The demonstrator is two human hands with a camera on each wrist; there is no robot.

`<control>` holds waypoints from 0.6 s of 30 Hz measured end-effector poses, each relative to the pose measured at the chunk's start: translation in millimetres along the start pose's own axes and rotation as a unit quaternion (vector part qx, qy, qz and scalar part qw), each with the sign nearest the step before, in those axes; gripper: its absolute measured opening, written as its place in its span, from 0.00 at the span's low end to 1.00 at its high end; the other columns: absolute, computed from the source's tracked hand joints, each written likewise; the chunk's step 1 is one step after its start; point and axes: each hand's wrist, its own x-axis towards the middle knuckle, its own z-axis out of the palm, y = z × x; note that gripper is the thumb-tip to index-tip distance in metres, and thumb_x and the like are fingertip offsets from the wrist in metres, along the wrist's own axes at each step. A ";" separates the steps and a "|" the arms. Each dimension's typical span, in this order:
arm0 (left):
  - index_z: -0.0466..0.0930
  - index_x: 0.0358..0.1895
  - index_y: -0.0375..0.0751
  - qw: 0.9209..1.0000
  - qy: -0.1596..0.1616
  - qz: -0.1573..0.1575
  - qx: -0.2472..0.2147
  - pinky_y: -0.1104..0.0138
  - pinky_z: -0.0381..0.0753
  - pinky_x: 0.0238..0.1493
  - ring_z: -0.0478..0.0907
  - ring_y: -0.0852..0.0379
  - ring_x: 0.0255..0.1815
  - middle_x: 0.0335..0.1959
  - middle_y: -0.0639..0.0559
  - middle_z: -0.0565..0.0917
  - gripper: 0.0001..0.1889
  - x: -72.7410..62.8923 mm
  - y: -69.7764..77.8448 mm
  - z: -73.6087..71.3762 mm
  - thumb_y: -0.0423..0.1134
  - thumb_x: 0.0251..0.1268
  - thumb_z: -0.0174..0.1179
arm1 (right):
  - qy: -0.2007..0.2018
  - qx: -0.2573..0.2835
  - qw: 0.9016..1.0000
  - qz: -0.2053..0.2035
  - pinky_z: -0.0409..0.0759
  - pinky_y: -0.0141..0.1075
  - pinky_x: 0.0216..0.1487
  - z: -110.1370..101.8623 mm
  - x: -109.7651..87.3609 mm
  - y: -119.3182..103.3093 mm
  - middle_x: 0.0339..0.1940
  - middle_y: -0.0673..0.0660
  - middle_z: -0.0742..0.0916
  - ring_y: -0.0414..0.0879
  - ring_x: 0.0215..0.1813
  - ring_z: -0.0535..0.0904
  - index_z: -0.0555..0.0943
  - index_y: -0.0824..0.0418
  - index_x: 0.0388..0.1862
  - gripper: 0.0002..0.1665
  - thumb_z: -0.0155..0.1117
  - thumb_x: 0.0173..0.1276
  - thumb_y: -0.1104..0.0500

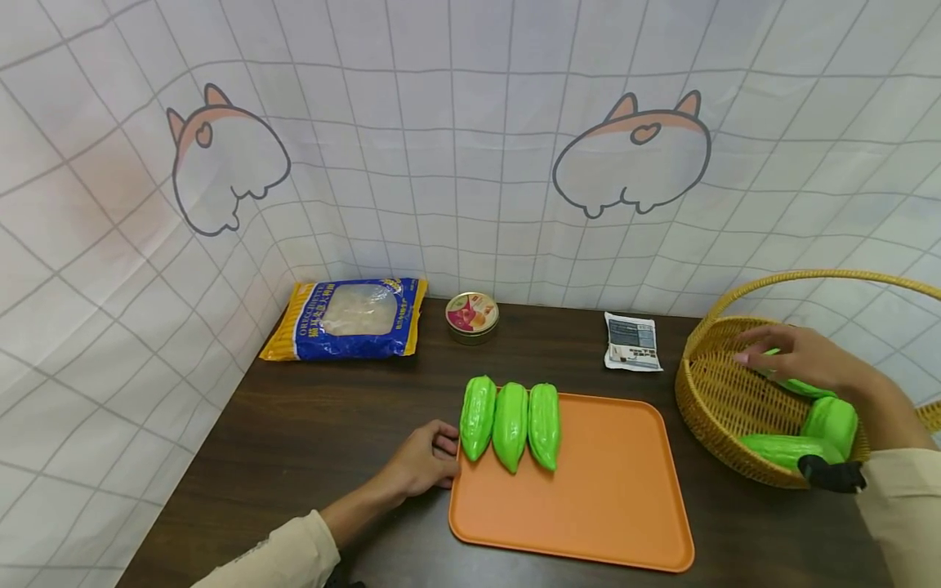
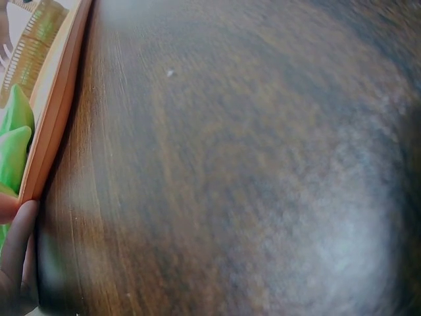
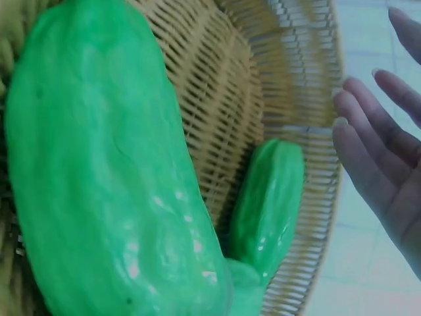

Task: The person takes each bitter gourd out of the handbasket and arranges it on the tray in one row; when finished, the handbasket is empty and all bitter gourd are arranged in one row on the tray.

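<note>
A green gourd (image 3: 112, 164) looms closest in my right wrist view, well apart from the fingers of my right hand (image 3: 393, 158), which are extended, spread and holding nothing. Between them, against the wall of the wicker basket (image 3: 210, 92), I see a second gourd (image 3: 270, 204).

From the head camera, that hand hangs over the basket, with gourds beneath its palm and wrist; a small packet (image 1: 633, 341) lies to its left. My left hand (image 1: 422, 459) is at the near-side rim of the orange tray (image 1: 610, 490), three green gourds (image 1: 510, 429) side by side just right of its fingers. Ahead of it are a pasta bag (image 1: 356, 318) and a round tin (image 1: 472, 317).

In my left wrist view, its digits pinch the tray's rim, bare tabletop (image 2: 230, 164) beside them.
</note>
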 end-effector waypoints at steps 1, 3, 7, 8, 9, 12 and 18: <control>0.71 0.58 0.27 1.000 0.000 0.000 0.000 0.59 0.90 0.31 0.80 0.55 0.34 0.44 0.38 0.78 0.29 0.0 0.0 -0.2 0.23 0.46 0.63 | 0.003 -0.001 1.000 0.004 0.87 0.43 0.45 -0.8 1.6 2.6 0.60 0.74 0.78 0.54 0.51 0.83 0.64 0.70 0.72 0.37 0.57 0.76 0.47; 0.71 0.58 0.28 1.000 0.000 -0.001 0.000 0.59 0.90 0.31 0.80 0.55 0.34 0.44 0.38 0.78 0.29 0.1 -0.2 -0.6 0.23 0.46 0.62 | 0.009 0.000 1.000 0.012 0.87 0.50 0.47 -2.2 4.7 7.3 0.61 0.77 0.75 0.64 0.54 0.81 0.63 0.72 0.72 0.39 0.56 0.76 0.47; 0.71 0.58 0.28 1.000 -0.002 -0.003 -0.001 0.60 0.89 0.31 0.80 0.55 0.34 0.44 0.39 0.77 0.29 0.9 -0.4 -0.9 0.23 0.46 0.63 | 0.017 0.006 0.999 0.030 0.85 0.57 0.51 -4.6 9.7 15.6 0.65 0.83 0.70 0.74 0.57 0.76 0.59 0.75 0.73 0.42 0.54 0.77 0.45; 0.71 0.58 0.28 1.000 -0.003 -0.003 -0.001 0.60 0.89 0.31 0.80 0.55 0.34 0.44 0.39 0.77 0.29 1.0 -0.5 -0.9 0.23 0.46 0.63 | 0.019 0.002 0.999 0.034 0.84 0.57 0.52 -5.0 10.6 17.2 0.65 0.83 0.69 0.75 0.58 0.76 0.59 0.75 0.73 0.42 0.54 0.77 0.44; 0.71 0.58 0.28 1.000 -0.004 -0.003 -0.001 0.61 0.89 0.31 0.80 0.55 0.35 0.44 0.39 0.77 0.29 1.2 -0.4 -1.0 0.23 0.46 0.63 | 0.021 -0.002 0.999 0.038 0.83 0.59 0.53 -5.5 11.4 18.8 0.66 0.84 0.69 0.76 0.59 0.74 0.58 0.76 0.73 0.43 0.54 0.77 0.43; 0.71 0.58 0.27 1.000 -0.006 -0.004 -0.002 0.61 0.90 0.32 0.80 0.55 0.35 0.44 0.39 0.77 0.29 1.8 -0.5 -1.5 0.23 0.45 0.63 | 0.024 -0.017 0.998 0.049 0.78 0.65 0.55 -6.9 14.0 24.0 0.67 0.85 0.67 0.79 0.63 0.68 0.57 0.77 0.73 0.46 0.53 0.76 0.41; 0.71 0.58 0.27 1.000 -0.009 -0.002 -0.006 0.61 0.90 0.32 0.80 0.55 0.35 0.44 0.40 0.76 0.29 2.5 -2.0 -2.2 0.23 0.46 0.63 | 0.031 -0.039 0.997 0.064 0.70 0.72 0.57 -7.4 16.7 34.6 0.67 0.87 0.63 0.81 0.65 0.62 0.56 0.79 0.72 0.49 0.53 0.75 0.39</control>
